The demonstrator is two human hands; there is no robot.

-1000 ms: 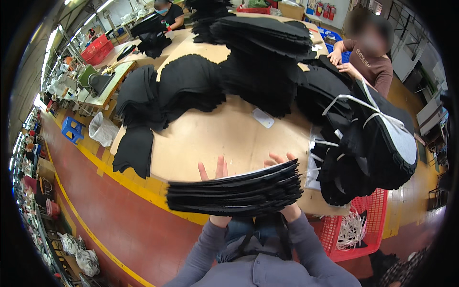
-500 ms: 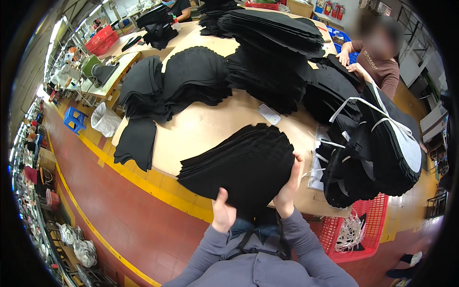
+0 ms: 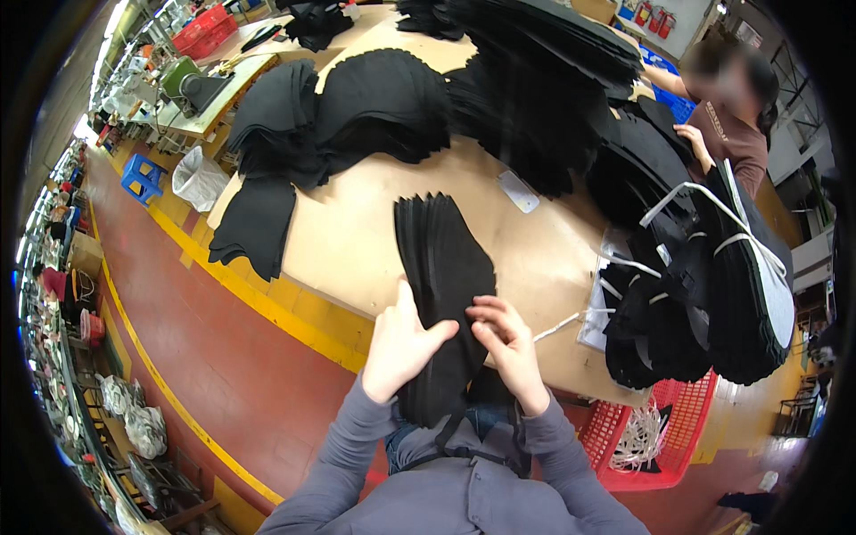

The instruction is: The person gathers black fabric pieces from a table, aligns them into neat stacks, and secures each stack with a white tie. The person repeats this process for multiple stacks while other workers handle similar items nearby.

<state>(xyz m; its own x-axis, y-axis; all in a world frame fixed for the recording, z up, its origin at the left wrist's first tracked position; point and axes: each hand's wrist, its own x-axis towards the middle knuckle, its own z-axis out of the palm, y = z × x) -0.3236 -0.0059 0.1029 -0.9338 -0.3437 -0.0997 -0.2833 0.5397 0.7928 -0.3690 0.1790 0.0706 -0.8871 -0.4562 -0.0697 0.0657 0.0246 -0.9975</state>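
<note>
Across the wide tan table [image 3: 357, 241], heaped with black cut pieces [image 3: 374, 107], your stack of black fabric pieces [image 3: 446, 276] has swung from flat to on edge, long axis pointing away from you. Left hand [image 3: 401, 343] and right hand [image 3: 508, 348] pinch its near end, squaring it.

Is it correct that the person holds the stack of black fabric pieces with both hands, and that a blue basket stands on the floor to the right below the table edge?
Not quite. The basket is red, not blue, as the head view shows. The rest holds: the left hand and the right hand both grip the stack of black fabric pieces at the table edge.
</note>
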